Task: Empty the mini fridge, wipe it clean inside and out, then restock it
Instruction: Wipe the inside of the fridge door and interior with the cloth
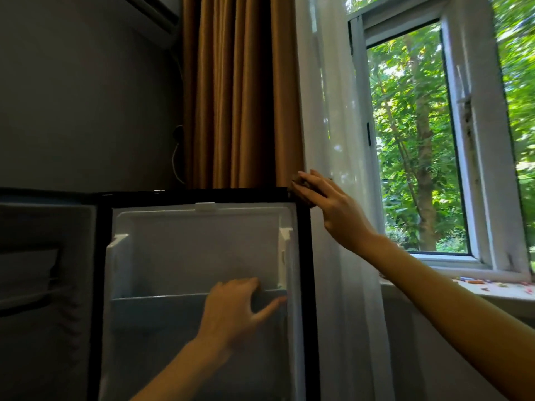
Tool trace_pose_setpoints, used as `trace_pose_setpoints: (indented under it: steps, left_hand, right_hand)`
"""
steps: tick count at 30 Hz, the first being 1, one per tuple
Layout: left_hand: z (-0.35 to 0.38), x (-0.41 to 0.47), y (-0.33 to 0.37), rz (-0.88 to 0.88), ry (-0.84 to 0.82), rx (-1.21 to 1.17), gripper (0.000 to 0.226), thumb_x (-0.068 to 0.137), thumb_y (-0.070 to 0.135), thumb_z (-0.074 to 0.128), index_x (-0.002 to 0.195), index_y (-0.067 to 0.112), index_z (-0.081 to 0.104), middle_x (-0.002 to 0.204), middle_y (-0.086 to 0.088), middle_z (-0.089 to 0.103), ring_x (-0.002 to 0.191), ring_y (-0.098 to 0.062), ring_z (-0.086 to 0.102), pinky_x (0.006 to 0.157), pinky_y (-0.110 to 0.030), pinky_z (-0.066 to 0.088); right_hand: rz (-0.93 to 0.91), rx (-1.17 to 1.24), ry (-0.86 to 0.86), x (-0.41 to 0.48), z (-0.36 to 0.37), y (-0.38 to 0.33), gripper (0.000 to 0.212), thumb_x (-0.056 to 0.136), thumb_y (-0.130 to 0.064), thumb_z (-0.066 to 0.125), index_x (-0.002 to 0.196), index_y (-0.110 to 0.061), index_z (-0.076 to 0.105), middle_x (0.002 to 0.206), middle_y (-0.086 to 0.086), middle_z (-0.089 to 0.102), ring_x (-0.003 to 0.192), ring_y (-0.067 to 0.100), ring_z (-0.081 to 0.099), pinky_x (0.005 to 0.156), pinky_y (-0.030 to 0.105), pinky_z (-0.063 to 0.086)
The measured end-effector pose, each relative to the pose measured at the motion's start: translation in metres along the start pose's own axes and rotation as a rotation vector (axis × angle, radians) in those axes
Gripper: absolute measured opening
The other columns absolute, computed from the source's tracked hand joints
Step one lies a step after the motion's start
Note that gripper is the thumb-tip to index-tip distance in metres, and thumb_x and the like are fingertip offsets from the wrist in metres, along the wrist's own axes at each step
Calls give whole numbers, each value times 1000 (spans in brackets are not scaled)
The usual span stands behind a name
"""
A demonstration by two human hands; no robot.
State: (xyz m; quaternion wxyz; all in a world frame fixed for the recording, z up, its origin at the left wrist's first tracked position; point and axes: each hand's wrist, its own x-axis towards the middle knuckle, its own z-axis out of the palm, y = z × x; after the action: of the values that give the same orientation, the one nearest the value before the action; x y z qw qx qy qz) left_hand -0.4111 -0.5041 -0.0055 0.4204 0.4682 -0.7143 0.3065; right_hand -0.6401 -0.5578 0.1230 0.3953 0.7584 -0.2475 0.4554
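The mini fridge door (199, 247) stands swung open, its white inner liner facing me inside a black frame. My left hand (237, 308) grips the front rail of the door shelf (162, 299), fingers curled over it and thumb spread right. My right hand (324, 198) presses a dark brown cloth (298, 186) against the door's top right corner. The cloth is mostly hidden under my fingers. The fridge cabinet (43, 270) shows dark at the left, its inside dim and hard to read.
A brown curtain (240, 91) and a sheer white curtain (333, 111) hang right behind the door. At the right, an open window (417, 140) shows trees, with small colourful bits on its sill (492, 287). A cable (175, 157) runs down the grey wall.
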Motion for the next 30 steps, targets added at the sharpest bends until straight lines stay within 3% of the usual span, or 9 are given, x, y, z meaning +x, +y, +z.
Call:
trace_pose_setpoints:
  steps: [6, 10, 14, 17, 20, 23, 26, 28, 30]
  left_hand:
    - [1, -7, 19, -16, 74, -76, 46, 92, 59, 35, 58, 27, 32, 53, 11, 39, 50, -11, 39, 59, -30, 32]
    - [-4, -8, 23, -29, 65, -80, 46, 92, 56, 31, 56, 27, 32, 51, 10, 37, 51, -11, 39, 60, -32, 32]
    - [-9, -13, 22, -38, 65, -91, 47, 93, 53, 34, 56, 25, 31, 50, 8, 38, 50, -14, 42, 60, -36, 39]
    - [-12, -14, 19, -39, 30, -81, 48, 92, 56, 33, 58, 24, 37, 53, 9, 43, 53, -14, 44, 61, -34, 36]
    - [-14, -9, 18, -5, 15, -92, 48, 92, 57, 31, 59, 23, 37, 54, 9, 41, 54, -15, 44, 61, -33, 30]
    - [-13, -7, 18, -10, -5, -99, 47, 92, 56, 29, 59, 23, 37, 55, 8, 42, 56, -19, 47, 61, -32, 24]
    - [-10, -7, 22, -47, -12, -118, 50, 91, 55, 27, 62, 20, 48, 61, 3, 56, 64, -24, 55, 64, -35, 31]
    - [-7, -4, 23, -60, -35, -135, 49, 92, 52, 29, 64, 18, 50, 61, 1, 57, 65, -25, 55, 69, -36, 35]
    - [-6, -3, 23, -59, -47, -148, 50, 92, 53, 29, 63, 18, 50, 59, 2, 54, 64, -25, 55, 69, -35, 33]
  right_hand:
    - [2, -4, 108, -67, 21, -41, 56, 103, -8, 11, 125, -2, 62, 141, 16, 49, 135, 37, 40, 97, 48, 49]
    - [-30, -14, 65, -131, 34, -70, 41, 101, -8, 27, 130, -7, 56, 144, 11, 44, 138, 31, 34, 83, 39, 58]
    - [39, 12, 115, -73, 13, -65, 47, 101, -7, 21, 130, -4, 57, 143, 14, 48, 137, 33, 37, 88, 40, 56]
    - [130, -14, 173, 1, -3, -54, 52, 89, 1, 24, 126, -1, 60, 138, 15, 53, 134, 34, 43, 89, 39, 54]
    - [132, -42, 168, 4, 1, -48, 55, 90, -1, 19, 132, 0, 55, 142, 14, 49, 137, 33, 38, 95, 38, 51]
    - [103, -15, 151, -69, 26, -67, 47, 98, 0, 22, 139, -1, 47, 150, 15, 37, 143, 32, 28, 105, 35, 42]
    - [83, 55, 62, -178, 57, -104, 39, 103, -7, 32, 139, -5, 45, 151, 15, 36, 139, 34, 35, 98, 39, 51]
    - [89, 124, -51, -244, 70, -130, 50, 96, -9, 41, 145, -12, 36, 158, 6, 25, 140, 32, 33, 87, 34, 56]
    - [78, 180, -135, -279, 79, -146, 69, 89, -7, 49, 152, -18, 22, 161, 1, 14, 142, 30, 27, 85, 34, 56]
